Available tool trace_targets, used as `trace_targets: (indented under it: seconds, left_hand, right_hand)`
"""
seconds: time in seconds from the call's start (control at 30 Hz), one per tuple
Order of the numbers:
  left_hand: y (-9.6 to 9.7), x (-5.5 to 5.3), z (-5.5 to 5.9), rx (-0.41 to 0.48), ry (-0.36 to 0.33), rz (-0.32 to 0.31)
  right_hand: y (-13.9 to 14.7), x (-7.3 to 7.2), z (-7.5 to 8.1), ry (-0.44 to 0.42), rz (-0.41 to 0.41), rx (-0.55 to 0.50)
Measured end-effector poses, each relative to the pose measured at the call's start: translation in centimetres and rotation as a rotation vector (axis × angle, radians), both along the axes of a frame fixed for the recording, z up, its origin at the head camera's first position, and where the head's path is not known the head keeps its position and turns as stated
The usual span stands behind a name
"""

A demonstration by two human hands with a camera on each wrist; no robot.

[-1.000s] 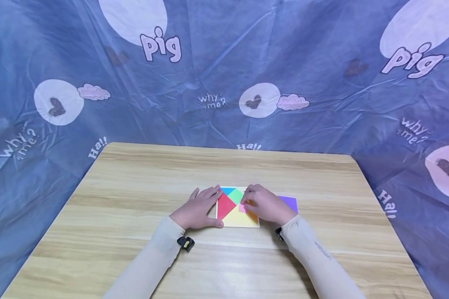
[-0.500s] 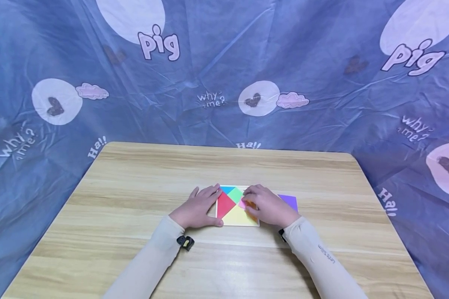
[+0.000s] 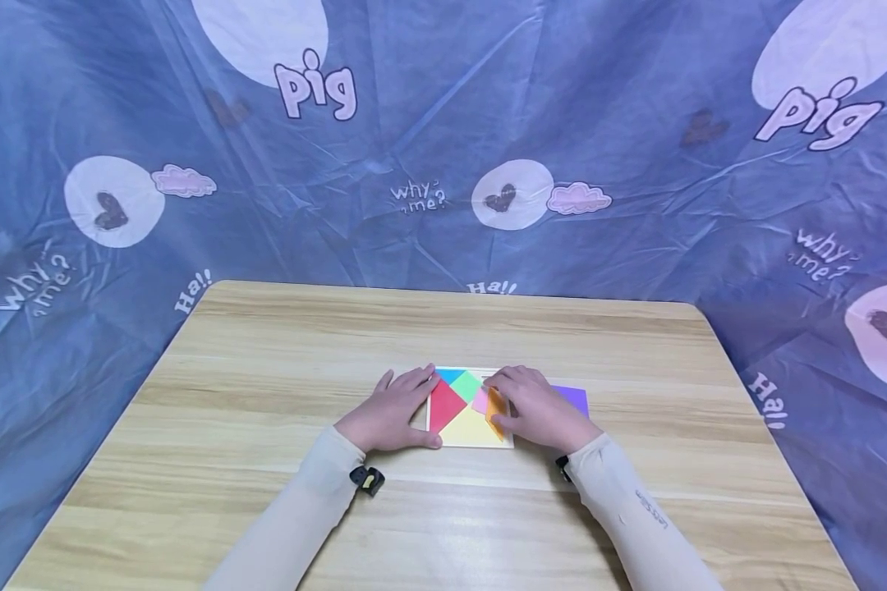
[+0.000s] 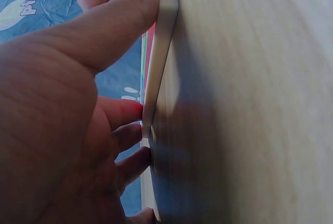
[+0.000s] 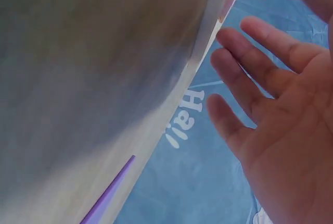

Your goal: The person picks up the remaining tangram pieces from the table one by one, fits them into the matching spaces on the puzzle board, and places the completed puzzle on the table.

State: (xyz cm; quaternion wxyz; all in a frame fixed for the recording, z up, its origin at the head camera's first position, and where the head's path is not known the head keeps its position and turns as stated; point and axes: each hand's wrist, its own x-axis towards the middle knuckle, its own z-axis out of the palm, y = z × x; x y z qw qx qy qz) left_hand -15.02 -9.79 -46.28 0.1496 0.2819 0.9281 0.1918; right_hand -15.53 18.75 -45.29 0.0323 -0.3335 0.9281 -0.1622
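A tangram puzzle tray [image 3: 461,447] with a pale rim lies mid-table in the head view. Inside are a red piece [image 3: 446,405], a yellow piece [image 3: 461,428], a green piece [image 3: 466,387], a blue piece [image 3: 449,376] and a partly hidden pink piece [image 3: 480,400]. My left hand [image 3: 390,415] is spread along the tray's left side; in the left wrist view its thumb [image 4: 125,18] presses the near corner and fingertips touch the edge. At the tray's right end, my right hand [image 3: 541,408] pinches a tilted orange tangram piece [image 3: 494,414] between thumb and forefinger.
A purple tangram piece [image 3: 572,399] lies on the wooden table [image 3: 325,328] right of the tray, partly behind the right hand. A blue printed curtain [image 3: 414,123] hangs behind and around the table. Each wrist wears a small black camera mount.
The right hand has shifted slightly right, and the orange piece, earlier mostly covered by its fingers, now shows tilted up. The left hand stays put on the tray.
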Motion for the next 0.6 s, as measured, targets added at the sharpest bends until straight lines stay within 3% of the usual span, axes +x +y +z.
trace_targets:
  seconds: [0.6]
  left_hand:
    - [0.01,0.0,-0.17,-0.003,-0.003,0.006]
  right_hand:
    - [0.24,0.32,0.67,-0.038,0.004,0.032]
